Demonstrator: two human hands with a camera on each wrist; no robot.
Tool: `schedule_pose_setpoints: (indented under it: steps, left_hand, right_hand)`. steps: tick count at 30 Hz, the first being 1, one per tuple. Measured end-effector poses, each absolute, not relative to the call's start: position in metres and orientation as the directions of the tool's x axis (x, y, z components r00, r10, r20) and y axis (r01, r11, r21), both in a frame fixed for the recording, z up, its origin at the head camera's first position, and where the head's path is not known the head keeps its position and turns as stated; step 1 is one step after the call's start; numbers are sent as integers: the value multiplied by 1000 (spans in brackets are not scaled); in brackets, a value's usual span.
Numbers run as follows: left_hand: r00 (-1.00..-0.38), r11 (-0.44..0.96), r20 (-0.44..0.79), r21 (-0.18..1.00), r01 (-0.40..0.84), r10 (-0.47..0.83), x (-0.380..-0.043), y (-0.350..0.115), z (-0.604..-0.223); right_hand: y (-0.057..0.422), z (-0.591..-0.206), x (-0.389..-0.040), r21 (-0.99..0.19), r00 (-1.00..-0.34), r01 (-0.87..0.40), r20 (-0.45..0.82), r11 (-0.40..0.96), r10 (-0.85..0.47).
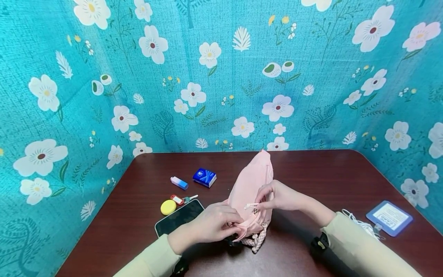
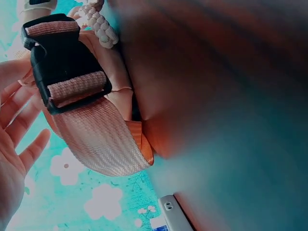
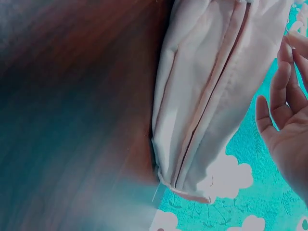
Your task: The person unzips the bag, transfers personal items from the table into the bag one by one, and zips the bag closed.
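A pink drawstring bag (image 1: pixel 246 182) lies on the dark wooden table, its mouth toward me and its base pointing to the far edge. At the left of the gathered mouth, my left hand (image 1: pixel 215 223) pinches the fabric between thumb and fingers. My right hand (image 1: pixel 282 197) pinches the pale cord (image 1: pixel 250 206) on the mouth's right side. Braided rope (image 1: pixel 258 240) hangs from the mouth onto the table. In the left wrist view, a black buckle (image 2: pixel 67 62) on a pink webbing strap (image 2: pixel 103 139) hangs beside that hand. A long seam (image 3: pixel 211 96) runs along the bag's side in the right wrist view.
Left of the bag lie a phone (image 1: pixel 180 218), a round yellow case (image 1: pixel 168 207), a key (image 1: pixel 191 198) with a red tag (image 1: pixel 177 199), a pink-and-blue tube (image 1: pixel 179 182) and a blue tissue pack (image 1: pixel 205 177). At right are a white cable (image 1: pixel 361 224) and a blue-framed card holder (image 1: pixel 390 217).
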State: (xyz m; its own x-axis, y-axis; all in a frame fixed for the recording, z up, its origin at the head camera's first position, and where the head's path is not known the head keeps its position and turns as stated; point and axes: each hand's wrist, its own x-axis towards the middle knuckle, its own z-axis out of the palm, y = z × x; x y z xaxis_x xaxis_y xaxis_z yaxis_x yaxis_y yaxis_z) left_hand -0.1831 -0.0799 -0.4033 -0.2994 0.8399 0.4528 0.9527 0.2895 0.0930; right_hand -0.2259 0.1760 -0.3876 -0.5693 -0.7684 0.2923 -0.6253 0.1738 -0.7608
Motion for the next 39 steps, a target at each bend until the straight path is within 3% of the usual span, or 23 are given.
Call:
schedule_pose_setpoints:
  steps: [10,23,29,39]
  left_hand:
    - [-282,271,485,94,958,828,-184,-79,-405]
    - [-326,256,491,206,945,808,-183,-79,-405]
    - [-337,244,482,247,938,808,-185,-79,-406]
    - [-384,224,446,371,901,808,-187,-78,-408]
  right_hand:
    - [182,-383,-237,-728,-607,-637,271,254,-747]
    - [180,-361,-239,-745,-689,-567,196,351,-697]
    - [184,-373,-249,-729,-689,-577,194,367,-699]
    - [188,-386,-252,-765,-629,-571,174,298,-758]
